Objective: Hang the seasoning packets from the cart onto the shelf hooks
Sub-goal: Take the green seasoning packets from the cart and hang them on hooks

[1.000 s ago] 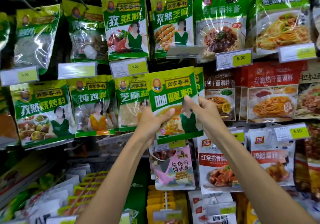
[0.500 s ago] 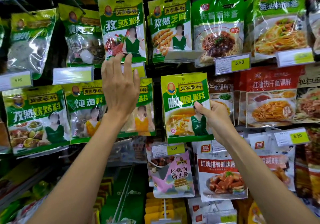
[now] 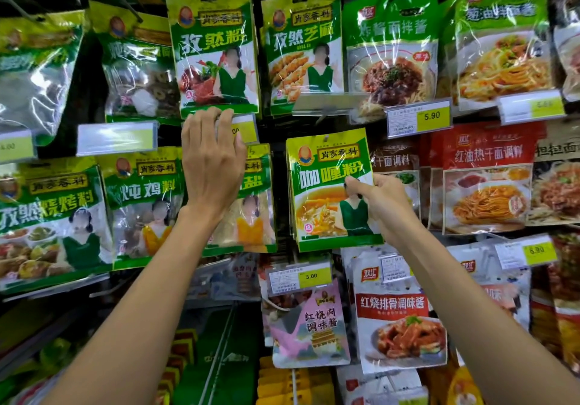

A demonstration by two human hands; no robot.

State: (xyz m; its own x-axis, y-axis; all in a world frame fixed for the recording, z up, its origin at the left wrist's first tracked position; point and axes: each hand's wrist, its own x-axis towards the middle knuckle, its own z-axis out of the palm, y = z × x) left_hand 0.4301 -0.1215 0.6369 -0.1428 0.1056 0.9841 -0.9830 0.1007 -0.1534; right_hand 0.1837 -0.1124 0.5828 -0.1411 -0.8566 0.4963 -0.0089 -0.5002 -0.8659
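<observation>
A green and yellow curry seasoning packet [image 3: 326, 191] hangs at the middle of the shelf, in front of more packets of the same kind. My right hand [image 3: 379, 203] pinches its right edge between thumb and fingers. My left hand [image 3: 213, 160] is raised to the left of it, fingers curled over the price tag holder [image 3: 244, 128] at the tip of a hook, above a green packet [image 3: 254, 203] that it partly hides. The cart is not in view.
Rows of hanging packets fill the shelf: green ones [image 3: 216, 53] above and to the left, red and white sauce packets [image 3: 483, 178] to the right, a pink packet [image 3: 310, 323] below. Price tags [image 3: 417, 119] stick out on hook ends. Yellow boxes [image 3: 292, 386] lie at the bottom.
My left hand let go of the curry packet and rose up-left to the price tag holder. My right hand moved the packet right, and it now hangs at its row.
</observation>
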